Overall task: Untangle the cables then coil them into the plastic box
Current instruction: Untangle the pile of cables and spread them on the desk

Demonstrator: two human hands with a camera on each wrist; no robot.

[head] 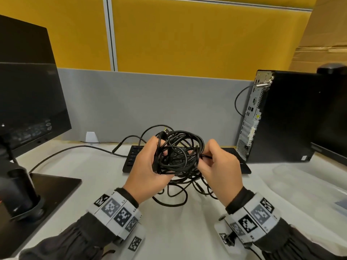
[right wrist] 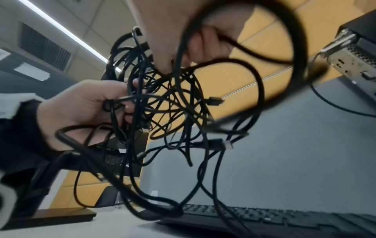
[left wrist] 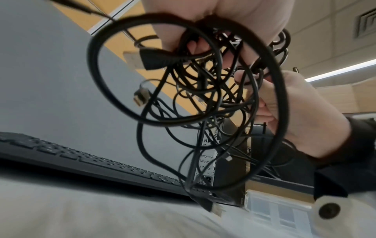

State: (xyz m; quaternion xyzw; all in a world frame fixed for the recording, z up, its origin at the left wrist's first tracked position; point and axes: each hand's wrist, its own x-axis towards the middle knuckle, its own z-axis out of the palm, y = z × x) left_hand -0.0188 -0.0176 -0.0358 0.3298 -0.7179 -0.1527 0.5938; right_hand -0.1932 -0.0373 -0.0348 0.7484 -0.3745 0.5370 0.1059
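Observation:
A tangled bundle of black cables [head: 178,152] is held up over the white desk, in front of the keyboard. My left hand [head: 148,166] grips the bundle's left side, fingers curled round several strands. My right hand [head: 217,164] pinches a strand on the bundle's right side. Loose loops [head: 174,197] hang down onto the desk between my wrists. From the left wrist view the tangle [left wrist: 203,96] shows several plugs dangling, and the clear plastic box [left wrist: 272,207] sits low on the right. The box [head: 304,181] appears as a faint clear shape at the desk's right in the head view.
A black keyboard [head: 131,160] lies just behind the hands. A black computer tower [head: 281,117] stands at the back right, and a monitor [head: 28,102] with a square base [head: 52,192] at the left. A plugged-in cable [head: 75,149] runs across the desk. A grey partition closes the back.

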